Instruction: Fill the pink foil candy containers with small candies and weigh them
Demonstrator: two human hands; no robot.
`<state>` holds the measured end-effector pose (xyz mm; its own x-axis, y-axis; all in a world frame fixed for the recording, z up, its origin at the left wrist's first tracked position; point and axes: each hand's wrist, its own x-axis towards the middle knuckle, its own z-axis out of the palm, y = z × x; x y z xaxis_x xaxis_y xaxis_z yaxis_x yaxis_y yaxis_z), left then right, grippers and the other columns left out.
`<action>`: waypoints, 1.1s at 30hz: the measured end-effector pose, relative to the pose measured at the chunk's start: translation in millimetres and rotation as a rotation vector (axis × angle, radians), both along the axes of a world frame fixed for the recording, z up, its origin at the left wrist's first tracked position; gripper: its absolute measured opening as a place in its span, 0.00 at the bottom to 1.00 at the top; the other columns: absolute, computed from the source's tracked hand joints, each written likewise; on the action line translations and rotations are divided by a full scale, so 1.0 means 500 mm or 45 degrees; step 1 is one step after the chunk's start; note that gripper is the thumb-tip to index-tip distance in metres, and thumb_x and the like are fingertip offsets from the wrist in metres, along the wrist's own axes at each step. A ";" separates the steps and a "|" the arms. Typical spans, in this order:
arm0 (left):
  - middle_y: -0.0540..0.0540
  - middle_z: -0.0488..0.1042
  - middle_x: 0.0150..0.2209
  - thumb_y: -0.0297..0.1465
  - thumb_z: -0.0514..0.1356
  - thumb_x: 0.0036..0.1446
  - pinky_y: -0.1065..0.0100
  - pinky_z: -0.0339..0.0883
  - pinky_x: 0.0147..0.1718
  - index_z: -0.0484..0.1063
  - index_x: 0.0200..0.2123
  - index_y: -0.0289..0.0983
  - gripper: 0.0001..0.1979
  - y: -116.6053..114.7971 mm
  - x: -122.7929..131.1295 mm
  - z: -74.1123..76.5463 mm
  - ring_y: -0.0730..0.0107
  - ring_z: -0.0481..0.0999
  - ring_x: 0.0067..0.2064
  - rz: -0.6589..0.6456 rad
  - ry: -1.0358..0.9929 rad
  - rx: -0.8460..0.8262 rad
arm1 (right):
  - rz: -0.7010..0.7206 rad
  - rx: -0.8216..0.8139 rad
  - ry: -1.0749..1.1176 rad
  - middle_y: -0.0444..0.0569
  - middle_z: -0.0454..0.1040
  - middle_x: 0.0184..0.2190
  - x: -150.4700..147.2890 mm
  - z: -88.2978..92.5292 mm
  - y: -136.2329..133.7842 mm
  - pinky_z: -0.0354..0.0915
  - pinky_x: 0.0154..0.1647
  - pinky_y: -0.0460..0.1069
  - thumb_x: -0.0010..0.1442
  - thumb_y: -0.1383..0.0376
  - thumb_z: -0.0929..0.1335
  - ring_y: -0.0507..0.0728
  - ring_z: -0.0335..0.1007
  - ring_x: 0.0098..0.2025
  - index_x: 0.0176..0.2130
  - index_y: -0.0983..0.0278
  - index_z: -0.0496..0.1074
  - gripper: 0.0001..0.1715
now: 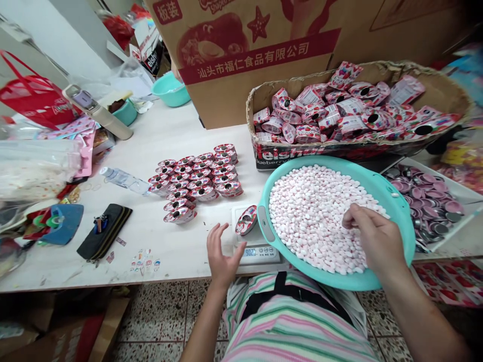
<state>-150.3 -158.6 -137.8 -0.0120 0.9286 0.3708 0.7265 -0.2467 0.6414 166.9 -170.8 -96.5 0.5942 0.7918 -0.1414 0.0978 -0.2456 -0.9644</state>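
My left hand is beside a small kitchen scale, fingers spread and thumb apart, holding nothing. On the scale's plate rests one oval red-and-white candy container with a dark hole in its top. Over a turquoise basin, my right hand has its fingers pinched together; what lies between them is hidden. Small white and pale pink candies fill the basin. To the left of the scale, several matching containers stand in close rows on the white table.
Behind the basin, a cut-down carton holds a heap of similar containers. A tray of pink and metal lids lies at right. A large cardboard box stands behind. At left are a water bottle and a black pouch.
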 end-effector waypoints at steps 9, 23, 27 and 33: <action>0.39 0.74 0.47 0.36 0.62 0.54 0.52 0.63 0.50 0.70 0.48 0.40 0.17 0.059 0.037 -0.018 0.55 0.72 0.51 0.043 0.174 0.080 | 0.377 0.189 -0.808 0.49 0.76 0.37 -0.003 -0.016 -0.004 0.63 0.47 0.54 0.61 0.59 0.64 0.59 0.70 0.44 0.33 0.60 0.73 0.11; 0.40 0.75 0.49 0.27 0.58 0.58 0.58 0.63 0.54 0.65 0.55 0.38 0.20 0.182 0.121 0.171 0.61 0.73 0.51 -0.435 0.462 0.633 | 0.357 0.212 -0.721 0.47 0.76 0.33 0.000 -0.008 -0.007 0.62 0.44 0.53 0.62 0.60 0.62 0.58 0.71 0.40 0.31 0.60 0.72 0.12; 0.40 0.73 0.51 0.28 0.56 0.59 0.57 0.60 0.57 0.63 0.57 0.39 0.21 0.209 0.148 0.157 0.61 0.71 0.54 -0.525 0.468 0.632 | 0.328 0.195 -0.705 0.46 0.76 0.32 0.008 -0.006 -0.016 0.62 0.42 0.53 0.62 0.61 0.62 0.58 0.70 0.38 0.30 0.59 0.71 0.12; 0.40 0.74 0.51 0.27 0.57 0.59 0.58 0.57 0.57 0.64 0.57 0.39 0.22 0.216 0.159 0.161 0.61 0.72 0.53 -0.563 0.497 0.694 | 0.347 0.209 -0.653 0.46 0.76 0.32 0.006 0.002 -0.018 0.61 0.43 0.53 0.63 0.61 0.62 0.58 0.70 0.39 0.30 0.59 0.71 0.12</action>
<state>-70.9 -50.4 -57.3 0.5385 0.5044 0.6750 0.6353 -0.7693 0.0680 170.1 -179.6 -95.5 0.3267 0.9125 0.2463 0.5991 0.0016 -0.8007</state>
